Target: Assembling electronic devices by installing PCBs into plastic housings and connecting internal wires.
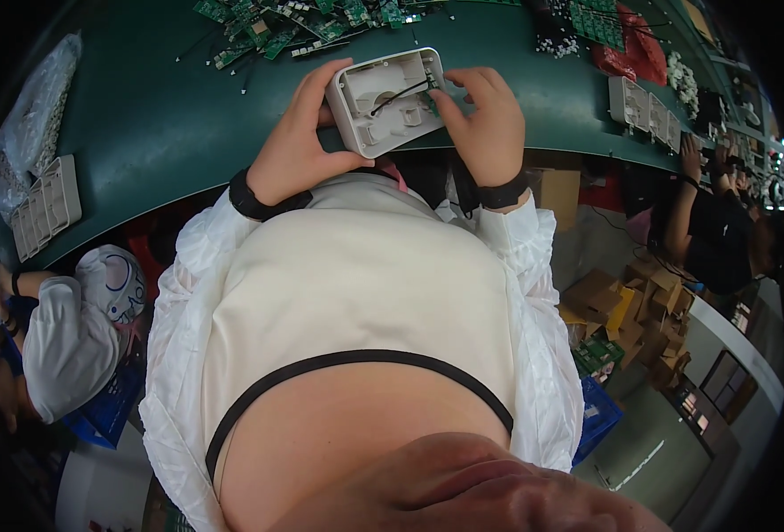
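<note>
My left hand (296, 137) is wrapped round the left side of a white plastic housing (399, 140), fingers at the far edge and thumb at the near one. The housing is held tilted above the table's front edge, its hollow inside facing up. At its right wall, my right hand (489, 124) pinches with thumb inside and forefinger outside. The thumb tip lies against a small green circuit board (431, 82), which is partly covered. A thin black cable (399, 96) runs from this board across the inside of the housing.
On the green table (152, 115) lies a pile of circuit boards (321, 31) with cables. Farther right are more boards (597, 22), a red bag (644, 49) and white housings (644, 111). A clear bag (33, 124) and another housing (48, 208) stand left. People sit at both sides.
</note>
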`<action>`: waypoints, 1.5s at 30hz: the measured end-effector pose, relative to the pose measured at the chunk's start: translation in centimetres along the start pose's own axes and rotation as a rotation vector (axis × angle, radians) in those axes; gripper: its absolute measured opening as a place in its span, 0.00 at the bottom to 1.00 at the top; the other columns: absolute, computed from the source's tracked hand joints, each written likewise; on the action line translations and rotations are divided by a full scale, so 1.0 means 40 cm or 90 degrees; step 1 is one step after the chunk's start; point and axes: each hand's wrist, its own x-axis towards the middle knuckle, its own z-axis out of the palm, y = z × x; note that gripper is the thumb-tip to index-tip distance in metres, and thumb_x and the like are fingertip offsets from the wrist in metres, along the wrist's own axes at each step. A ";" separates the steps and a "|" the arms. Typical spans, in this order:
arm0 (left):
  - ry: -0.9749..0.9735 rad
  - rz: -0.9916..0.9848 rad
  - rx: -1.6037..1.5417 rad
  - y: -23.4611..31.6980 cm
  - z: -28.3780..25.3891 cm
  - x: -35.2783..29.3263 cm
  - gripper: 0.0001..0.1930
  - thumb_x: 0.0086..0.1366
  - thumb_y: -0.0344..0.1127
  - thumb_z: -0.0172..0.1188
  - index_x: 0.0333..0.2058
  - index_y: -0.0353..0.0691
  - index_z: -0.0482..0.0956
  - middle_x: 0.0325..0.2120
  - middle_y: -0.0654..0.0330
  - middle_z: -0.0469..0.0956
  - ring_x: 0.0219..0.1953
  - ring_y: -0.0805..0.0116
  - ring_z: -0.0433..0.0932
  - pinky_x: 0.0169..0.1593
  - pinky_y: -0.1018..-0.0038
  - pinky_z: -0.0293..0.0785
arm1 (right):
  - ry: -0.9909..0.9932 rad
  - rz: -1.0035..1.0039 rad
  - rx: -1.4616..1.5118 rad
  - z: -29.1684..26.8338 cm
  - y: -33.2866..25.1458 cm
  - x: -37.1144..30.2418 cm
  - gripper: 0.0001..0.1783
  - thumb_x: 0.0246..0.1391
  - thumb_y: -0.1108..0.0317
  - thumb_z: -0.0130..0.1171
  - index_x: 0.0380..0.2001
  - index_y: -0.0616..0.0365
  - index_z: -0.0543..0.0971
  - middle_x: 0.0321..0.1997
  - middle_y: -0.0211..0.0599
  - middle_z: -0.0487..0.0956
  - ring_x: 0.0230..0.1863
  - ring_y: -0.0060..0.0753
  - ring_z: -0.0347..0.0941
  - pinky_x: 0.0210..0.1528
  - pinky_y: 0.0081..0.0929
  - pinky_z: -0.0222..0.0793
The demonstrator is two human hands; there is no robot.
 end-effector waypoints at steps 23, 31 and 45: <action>0.029 0.007 0.100 -0.011 0.004 0.006 0.57 0.45 0.32 0.82 0.70 0.38 0.55 0.63 0.47 0.64 0.57 0.57 0.77 0.57 0.66 0.78 | -0.203 0.071 0.311 -0.070 -0.020 -0.007 0.14 0.49 0.75 0.72 0.36 0.62 0.76 0.42 0.39 0.83 0.41 0.29 0.78 0.47 0.25 0.74; 0.025 0.012 0.032 -0.018 0.021 0.001 0.55 0.47 0.32 0.80 0.70 0.39 0.53 0.62 0.46 0.64 0.60 0.54 0.76 0.61 0.63 0.76 | -0.302 -0.044 0.343 -0.060 -0.039 -0.006 0.14 0.47 0.77 0.73 0.39 0.60 0.82 0.43 0.39 0.82 0.43 0.37 0.79 0.45 0.27 0.75; 0.042 -0.069 -0.024 -0.016 0.017 0.003 0.56 0.45 0.28 0.80 0.70 0.42 0.53 0.57 0.48 0.72 0.44 0.63 0.85 0.47 0.68 0.84 | -0.135 -0.292 0.215 -0.005 -0.002 -0.065 0.12 0.46 0.75 0.72 0.36 0.58 0.84 0.42 0.35 0.82 0.44 0.44 0.76 0.45 0.35 0.70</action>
